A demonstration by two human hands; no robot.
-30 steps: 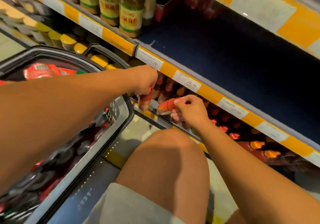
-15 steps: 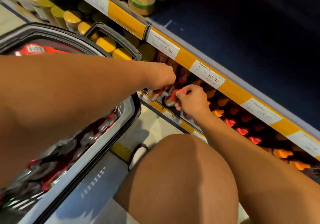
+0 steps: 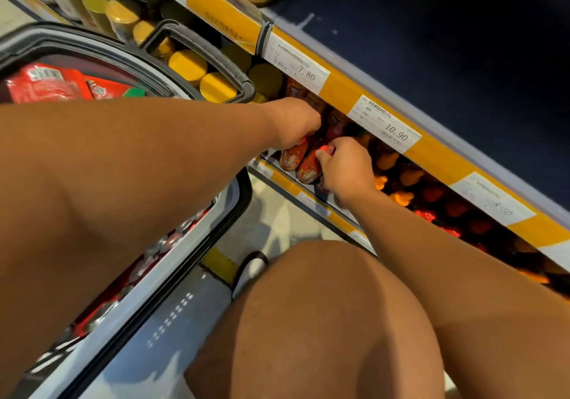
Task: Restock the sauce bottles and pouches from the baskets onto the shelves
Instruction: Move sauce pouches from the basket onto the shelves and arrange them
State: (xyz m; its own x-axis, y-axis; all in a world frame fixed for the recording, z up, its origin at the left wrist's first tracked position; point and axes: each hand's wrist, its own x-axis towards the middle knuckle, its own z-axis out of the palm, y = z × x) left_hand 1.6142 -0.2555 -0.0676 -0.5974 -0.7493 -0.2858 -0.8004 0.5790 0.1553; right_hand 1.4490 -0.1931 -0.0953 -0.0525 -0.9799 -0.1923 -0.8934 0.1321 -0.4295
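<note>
The two sauce bottles at the lower shelf edge look like glossy clear plastic or glass with shiny printed labels; which of the two cannot be told. The basket has a smooth grey plastic wall and a matt black rim and handle. The pouches inside it are shiny red film that catches the light. Yellow lids on the jars look smooth, slightly glossy plastic. The price tags are matt white paper in a glossy yellow shelf strip.
</note>
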